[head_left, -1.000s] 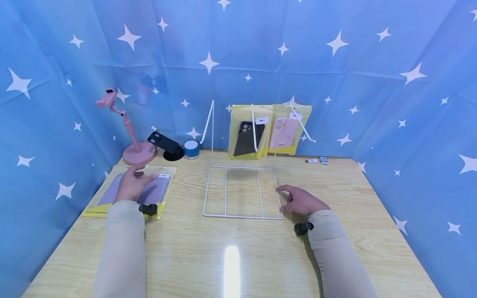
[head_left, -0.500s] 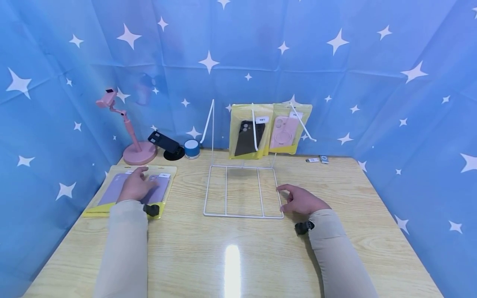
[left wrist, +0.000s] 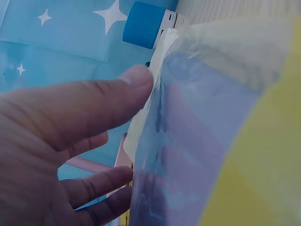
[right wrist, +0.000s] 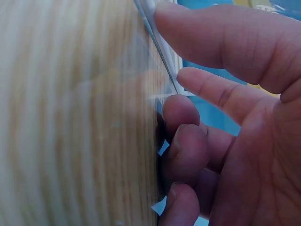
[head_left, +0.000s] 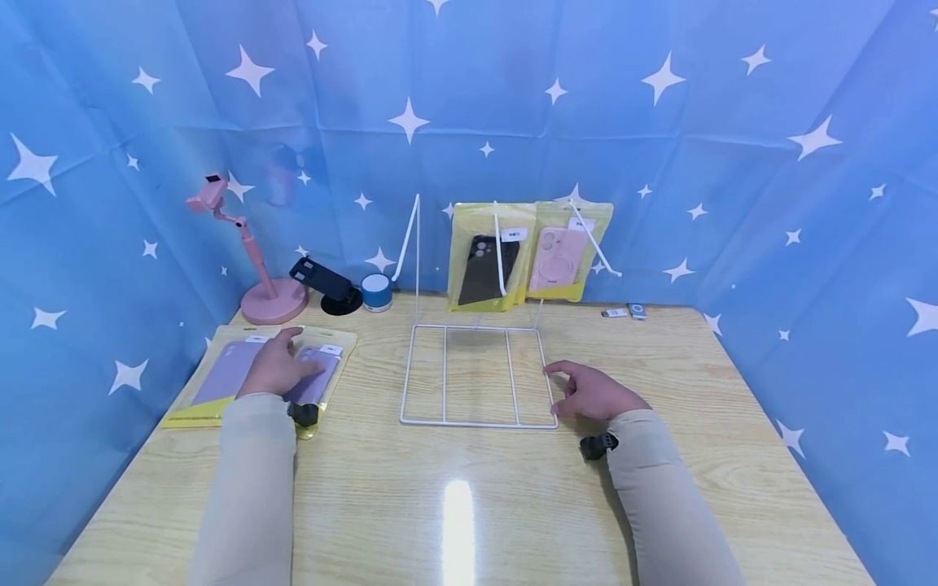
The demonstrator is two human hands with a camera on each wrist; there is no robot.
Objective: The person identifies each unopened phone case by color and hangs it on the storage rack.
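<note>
My left hand (head_left: 274,366) lies over a pouch holding a purple phone case (head_left: 313,376), its thumb and fingers spread. In the left wrist view the thumb (left wrist: 134,82) meets the pouch's edge and the other fingertips lie along that edge. Beside it lies another pouch with a purple phone case (head_left: 223,374). My right hand (head_left: 597,395) holds the right side of a white wire display rack (head_left: 479,423), thumb near the front corner and index finger farther back. A pouch with a dark phone case (head_left: 484,273) and one with a pink case (head_left: 554,264) hang on the rack's hooks.
Behind the left hand stand a pink stand (head_left: 273,301), a black phone holder (head_left: 322,281) and a small blue speaker (head_left: 377,291). Two small USB-stick-like items (head_left: 626,312) lie at the back right. A starred blue curtain (head_left: 410,73) encloses the wooden table (head_left: 381,505).
My left hand has moved slightly right. The pouch under it has slid right and turned a little, away from its neighbour. The right hand and the rack keep their place.
</note>
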